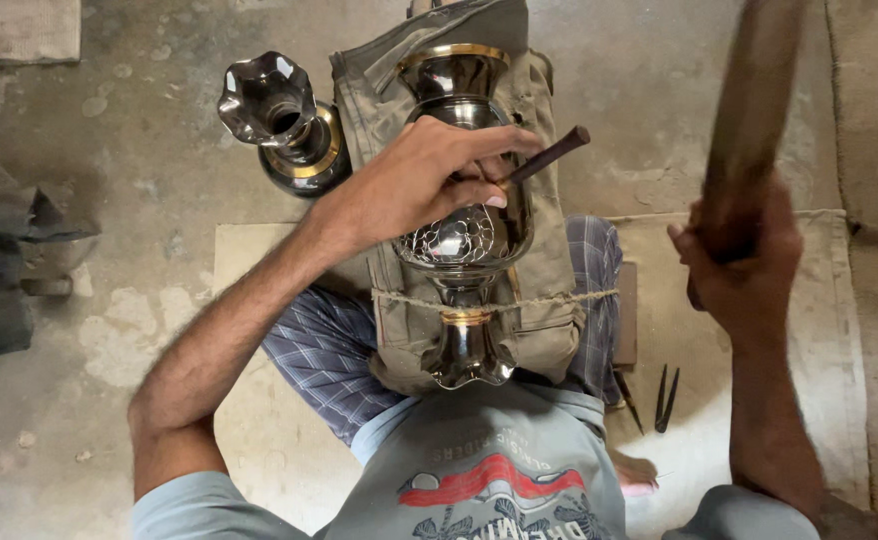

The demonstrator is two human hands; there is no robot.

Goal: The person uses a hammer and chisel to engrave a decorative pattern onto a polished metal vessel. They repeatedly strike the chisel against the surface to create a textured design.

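Stained grey concrete floor (139, 180), pale mat (249, 400).

Concrete floor (139, 200) bears a mat (249, 400), second vase (284, 120) and dividers (665, 398).

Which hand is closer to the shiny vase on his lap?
Left. The left hand rests on the vase, holding a punch; the right hand is off beside it, raising a stick.

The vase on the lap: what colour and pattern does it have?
Dark polished vase with gold bands and a silvery scale-like engraved patch, seen in the head view.
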